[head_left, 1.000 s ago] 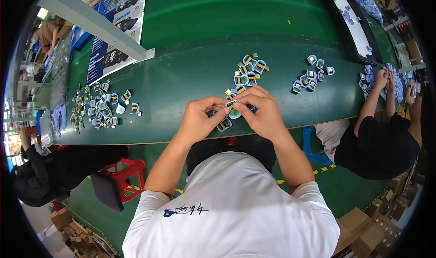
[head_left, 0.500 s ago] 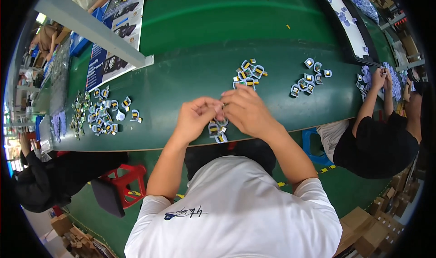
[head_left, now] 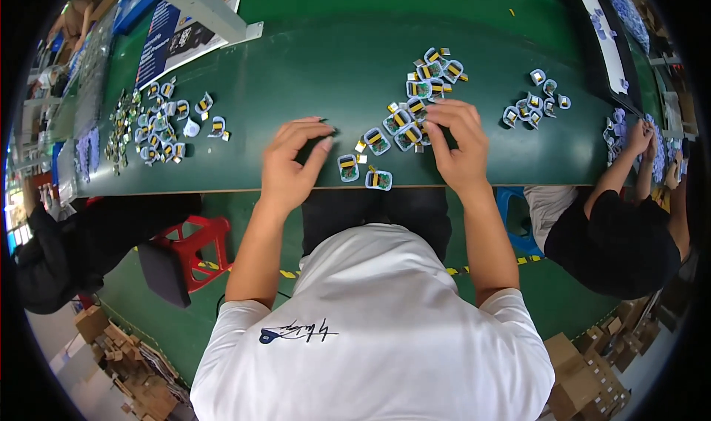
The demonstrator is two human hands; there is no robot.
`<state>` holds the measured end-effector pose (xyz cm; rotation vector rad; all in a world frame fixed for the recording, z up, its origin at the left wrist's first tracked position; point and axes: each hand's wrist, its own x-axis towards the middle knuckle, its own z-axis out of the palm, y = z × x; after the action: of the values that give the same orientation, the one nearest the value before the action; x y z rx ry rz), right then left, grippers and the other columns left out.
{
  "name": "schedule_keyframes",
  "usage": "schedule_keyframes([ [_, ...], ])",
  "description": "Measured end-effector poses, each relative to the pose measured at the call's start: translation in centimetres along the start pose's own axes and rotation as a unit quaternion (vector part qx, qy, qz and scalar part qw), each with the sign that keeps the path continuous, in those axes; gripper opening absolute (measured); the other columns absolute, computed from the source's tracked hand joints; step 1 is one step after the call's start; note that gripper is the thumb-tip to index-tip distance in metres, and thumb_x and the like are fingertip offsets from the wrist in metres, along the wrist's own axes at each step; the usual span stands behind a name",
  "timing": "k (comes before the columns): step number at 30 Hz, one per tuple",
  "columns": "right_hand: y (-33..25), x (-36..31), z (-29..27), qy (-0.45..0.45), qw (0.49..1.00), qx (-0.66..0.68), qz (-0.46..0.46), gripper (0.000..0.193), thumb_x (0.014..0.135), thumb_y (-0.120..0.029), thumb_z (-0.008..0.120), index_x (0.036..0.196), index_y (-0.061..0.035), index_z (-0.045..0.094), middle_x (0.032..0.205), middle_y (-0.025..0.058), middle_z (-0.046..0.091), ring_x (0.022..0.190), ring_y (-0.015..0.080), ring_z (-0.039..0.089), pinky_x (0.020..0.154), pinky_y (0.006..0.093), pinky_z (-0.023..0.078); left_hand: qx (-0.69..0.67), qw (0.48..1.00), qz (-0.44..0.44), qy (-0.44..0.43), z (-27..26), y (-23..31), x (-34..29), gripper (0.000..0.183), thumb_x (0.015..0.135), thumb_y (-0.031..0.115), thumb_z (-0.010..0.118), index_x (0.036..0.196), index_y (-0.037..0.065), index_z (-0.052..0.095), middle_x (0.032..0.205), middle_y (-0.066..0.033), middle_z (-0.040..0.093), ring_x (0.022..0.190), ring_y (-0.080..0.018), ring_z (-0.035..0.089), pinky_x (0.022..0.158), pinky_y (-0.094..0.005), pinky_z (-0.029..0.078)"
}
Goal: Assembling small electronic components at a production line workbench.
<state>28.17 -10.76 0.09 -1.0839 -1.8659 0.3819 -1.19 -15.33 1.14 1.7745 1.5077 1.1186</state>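
My left hand (head_left: 295,158) hovers over the table with fingers curved and a wide gap between thumb and fingertips. Small dark spots show at its fingertips, too small to make out. My right hand (head_left: 461,145) has thumb and fingers apart, its tips at the edge of a cluster of small pale-blue plastic housings (head_left: 408,137) with green circuit boards and yellow-and-black parts inside. Between my hands lie a few single housings (head_left: 376,141), one of them (head_left: 378,179) by the table's front edge. More housings (head_left: 434,71) sit just beyond my right fingers.
Another group of housings (head_left: 530,108) lies to the right, and a bigger one (head_left: 161,130) at the left beside loose small boards (head_left: 122,128). A grey metal post (head_left: 233,25) stands on the table (head_left: 311,73). A co-worker (head_left: 629,214) sits at the right; a red stool (head_left: 204,247) is at left.
My hands have come apart from their joined position, left hand leftward and right hand rightward to the cluster. Housings near the front edge are now uncovered. The whole view has shifted a little.
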Motion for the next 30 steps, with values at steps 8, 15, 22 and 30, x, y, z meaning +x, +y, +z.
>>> schedule_keyframes([
  [8, -2.5, -0.9, -0.1, -0.036, 0.999, 0.003, -0.006, 0.014, 0.084, 0.003, 0.077, 0.097, -0.0019, 0.074, 0.11, 0.0101, 0.075, 0.111, 0.0325, 0.068, 0.096, 0.042, 0.053, 0.12, 0.989, 0.052, -0.075, 0.3, 0.9, -1.9, 0.027, 0.081, 0.012, 0.086, 0.106, 0.007, 0.076, 0.131, -0.01, 0.068, 0.14, -0.0398, 0.052, 0.119, -0.0552, 0.036],
  [15, -4.0, -0.2, 1.0, -0.051, 0.998, 0.007, -0.025, 0.017, 0.084, 0.0, 0.078, 0.1, -0.0031, 0.075, 0.112, 0.0086, 0.075, 0.114, 0.0317, 0.067, 0.099, 0.0419, 0.052, 0.102, 0.992, 0.071, -0.035, 0.8, 0.4, -1.3, 0.016, 0.085, 0.006, 0.081, 0.1, 0.005, 0.074, 0.122, -0.0121, 0.071, 0.131, -0.0384, 0.061, 0.115, -0.0543, 0.042],
  [22, -6.6, 2.6, 1.5, -0.067, 0.994, 0.066, -0.051, 0.031, 0.081, -0.005, 0.08, 0.111, -0.0043, 0.074, 0.122, 0.0106, 0.073, 0.115, 0.0318, 0.067, 0.101, 0.0441, 0.05, -0.29, 0.94, -0.174, -0.051, 1.6, 3.3, 0.9, 0.012, 0.101, 0.004, 0.07, 0.11, -0.003, 0.068, 0.098, -0.0102, 0.076, 0.087, -0.0169, 0.075, 0.079, -0.0292, 0.06],
  [30, -6.5, 2.8, 0.8, -0.063, 0.991, 0.118, 0.002, 0.03, 0.086, -0.003, 0.078, 0.115, -0.0027, 0.075, 0.116, 0.0141, 0.074, 0.104, 0.0308, 0.071, 0.09, 0.0403, 0.055, -0.386, 0.897, -0.172, -0.126, 2.6, 3.6, 2.0, 0.019, 0.105, 0.006, 0.065, 0.12, -0.005, 0.065, 0.108, -0.0087, 0.075, 0.093, -0.0116, 0.072, 0.083, -0.0274, 0.06],
])
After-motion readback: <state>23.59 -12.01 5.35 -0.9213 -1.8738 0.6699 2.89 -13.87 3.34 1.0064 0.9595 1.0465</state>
